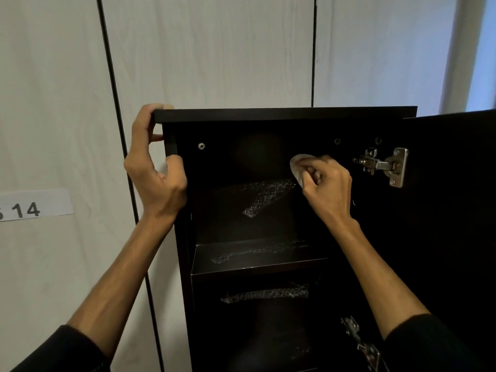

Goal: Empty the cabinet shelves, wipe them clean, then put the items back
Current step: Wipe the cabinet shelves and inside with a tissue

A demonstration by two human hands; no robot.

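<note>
Single head cam, close up, facing straight into the open black cabinet (284, 114), slightly above its top edge.

Pale wood-grain wall panels (209, 49): fill the far background, divided by thin dark vertical seams (313, 49). White paper label (35, 206): fixed to the left panel, printed "14", its left end cut off at the frame edge. Bluish lit strip (483, 49): far right edge.

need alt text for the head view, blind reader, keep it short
A person's right hand presses a pale cloth inside the top of an open black cabinet with bare shelves, while the left hand grips its upper left corner. The door hangs open to the right on metal hinges.
</note>
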